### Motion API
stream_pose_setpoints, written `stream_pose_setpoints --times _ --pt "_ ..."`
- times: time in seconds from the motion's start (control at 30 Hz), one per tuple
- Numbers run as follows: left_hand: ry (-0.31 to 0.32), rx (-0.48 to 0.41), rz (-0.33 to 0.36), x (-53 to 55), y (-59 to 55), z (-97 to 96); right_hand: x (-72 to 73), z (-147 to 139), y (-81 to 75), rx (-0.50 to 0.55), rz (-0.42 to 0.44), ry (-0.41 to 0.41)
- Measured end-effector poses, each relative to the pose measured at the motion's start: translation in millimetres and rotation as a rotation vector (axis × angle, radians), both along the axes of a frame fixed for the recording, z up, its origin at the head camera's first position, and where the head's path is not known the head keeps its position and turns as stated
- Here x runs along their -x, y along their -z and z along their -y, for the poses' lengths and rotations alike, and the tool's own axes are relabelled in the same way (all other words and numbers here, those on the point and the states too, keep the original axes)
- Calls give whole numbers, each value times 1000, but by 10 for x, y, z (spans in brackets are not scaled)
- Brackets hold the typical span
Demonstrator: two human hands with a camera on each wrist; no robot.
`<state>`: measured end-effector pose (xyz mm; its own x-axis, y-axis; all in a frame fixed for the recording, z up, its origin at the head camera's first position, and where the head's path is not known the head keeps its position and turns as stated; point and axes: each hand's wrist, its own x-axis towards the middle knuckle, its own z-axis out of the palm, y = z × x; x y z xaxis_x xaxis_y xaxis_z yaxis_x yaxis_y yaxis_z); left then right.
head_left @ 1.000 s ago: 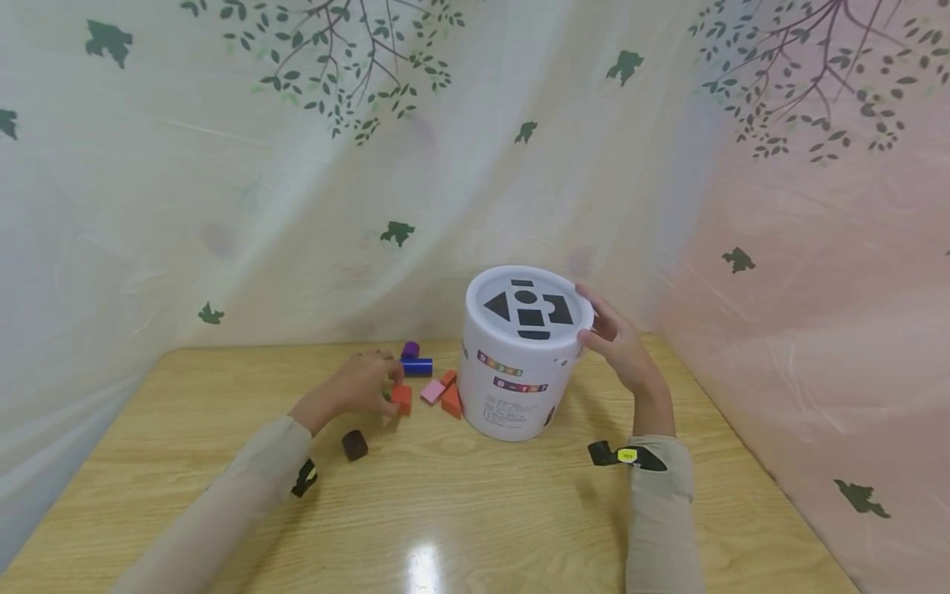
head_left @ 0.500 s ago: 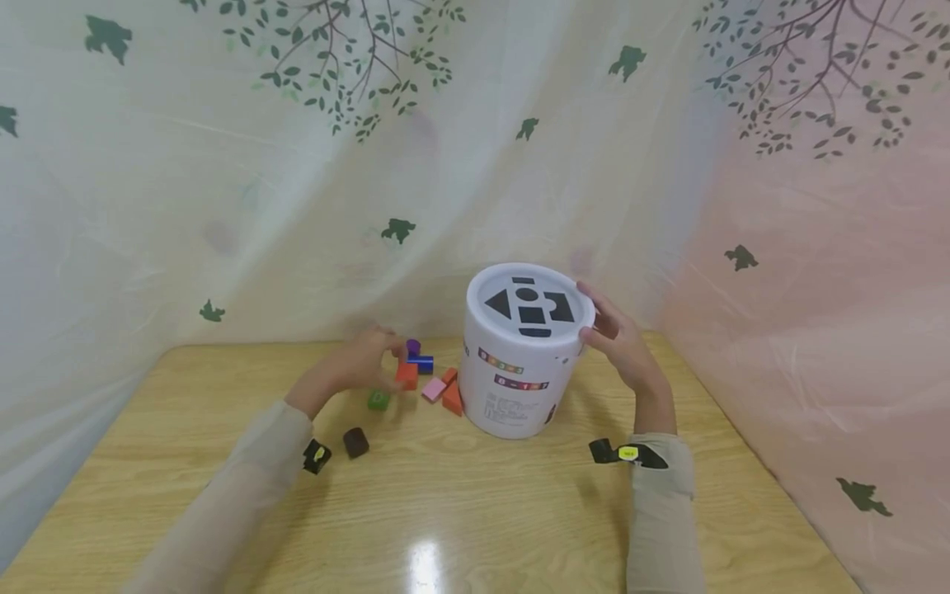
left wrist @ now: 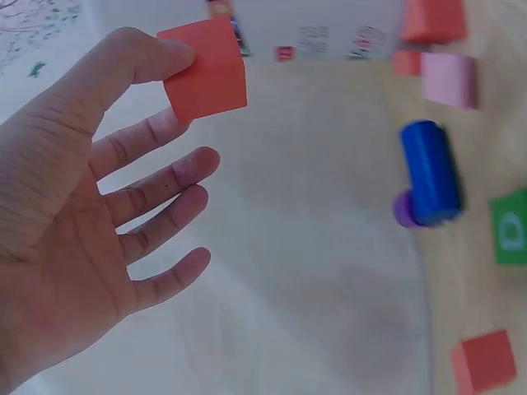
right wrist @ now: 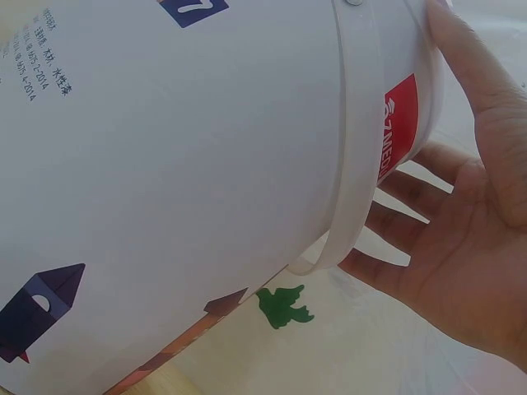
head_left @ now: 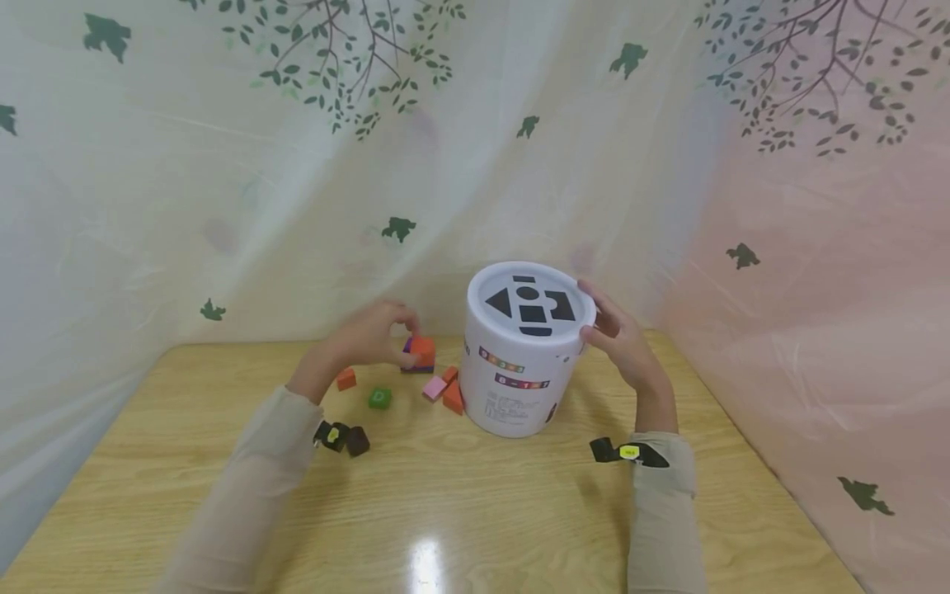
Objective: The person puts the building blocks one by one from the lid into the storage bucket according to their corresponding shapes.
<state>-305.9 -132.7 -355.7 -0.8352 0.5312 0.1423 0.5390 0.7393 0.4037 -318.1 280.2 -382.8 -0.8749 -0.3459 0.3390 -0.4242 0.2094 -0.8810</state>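
My left hand (head_left: pixel 367 334) pinches a red-orange cube block (left wrist: pixel 206 74) between thumb and index finger, with the other fingers spread. In the head view the cube is in front of the blue cylinder (left wrist: pixel 432 171) and a purple block (left wrist: pixel 405 210), which both lie on the table. To the right stands a white shape-sorter bucket (head_left: pixel 512 392), dark cut-outs of several shapes in its lid. Around the right side of its rim, my right hand (head_left: pixel 623 342) holds it with thumb in front and fingers behind. The right wrist view shows its white strap handle (right wrist: pixel 358 140).
Near the bucket's left side lie a pink block (head_left: pixel 435 388) and an orange triangular block (head_left: pixel 453 398). A green block (head_left: pixel 380 398) with a letter D, another orange block (head_left: pixel 346 379) and a dark block (head_left: pixel 358 440) are on the wooden table (head_left: pixel 475 511). Printed cloth hangs behind.
The left hand has lifted the red-orange cube up and to the right, uncovering the green block and the orange block on the left. The right hand and bucket have stayed put.
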Motion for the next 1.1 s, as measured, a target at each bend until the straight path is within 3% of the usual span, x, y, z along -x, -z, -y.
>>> stream_pose_setpoints --times 0.2,0.43,0.8,0.97,1.1 --pt "-14 -76 -27 -58 -189 -74 -7 10 -2 -7 1 3" --pt "-40 -150 -146 -117 -354 -178 -9 9 -2 -12 1 6" --pt "2 -276 -364 -102 -510 -488 -4 -1 5 -2 0 0" --pt "-10 -282 -373 -100 -569 -672 4 2 14 3 1 3" --pt "-34 -238 -360 -99 -585 -814 9 10 13 5 9 5"
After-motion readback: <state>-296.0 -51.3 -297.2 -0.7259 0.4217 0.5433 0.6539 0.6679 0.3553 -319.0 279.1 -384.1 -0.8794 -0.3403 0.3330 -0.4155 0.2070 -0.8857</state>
